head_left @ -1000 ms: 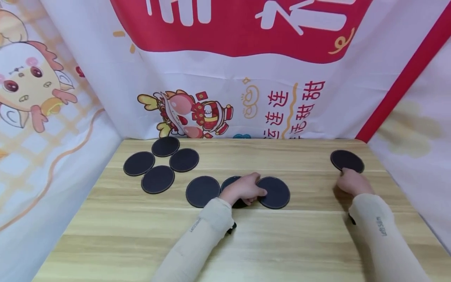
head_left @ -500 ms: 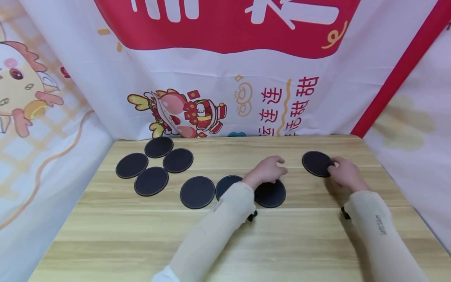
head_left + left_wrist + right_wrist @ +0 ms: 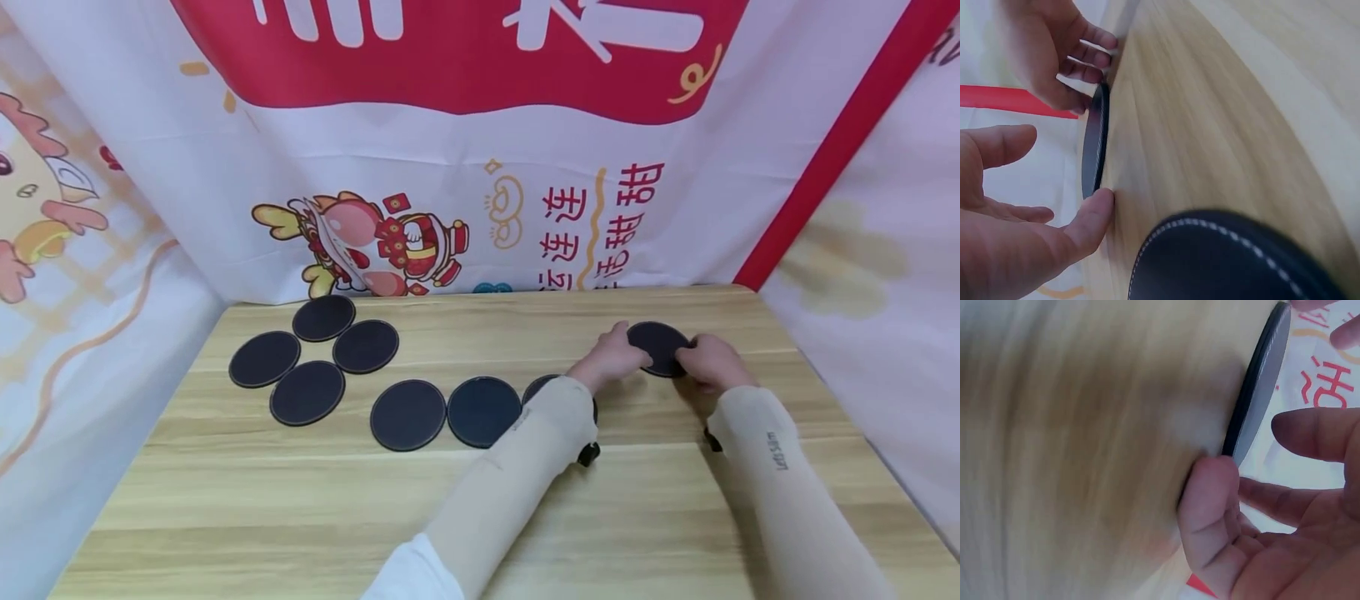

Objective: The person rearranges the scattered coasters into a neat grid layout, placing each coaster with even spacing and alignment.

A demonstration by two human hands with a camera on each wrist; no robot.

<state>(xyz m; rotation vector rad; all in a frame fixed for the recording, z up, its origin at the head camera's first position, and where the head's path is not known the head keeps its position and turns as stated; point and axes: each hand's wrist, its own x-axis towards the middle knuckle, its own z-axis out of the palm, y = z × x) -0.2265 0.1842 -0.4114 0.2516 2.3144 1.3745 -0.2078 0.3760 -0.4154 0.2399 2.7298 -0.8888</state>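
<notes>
A round black coaster with a stitched rim (image 3: 657, 347) lies flat on the wooden table, between both hands. My right hand (image 3: 716, 364) touches its right edge. In the right wrist view, the thumb rests against the coaster's (image 3: 1259, 394) rim, while the fingers are spread apart from it. At the left edge is my left hand (image 3: 609, 360), its thumb tip at the rim and its fingers extended in the left wrist view. A row of three coasters (image 3: 483, 412) lies nearer; my left sleeve (image 3: 525, 450) hides much of the rightmost one.
Several more black coasters (image 3: 307, 392) form a cluster at the table's back left. White printed cloth (image 3: 420, 150) hangs behind the table (image 3: 315, 508) and along both sides. A red stripe (image 3: 832, 158) runs down the cloth at the back right corner.
My right hand has brought the coaster leftward from the far right. My left hand has left the row and reached right, to the coaster's left edge. The head view has shifted slightly right.
</notes>
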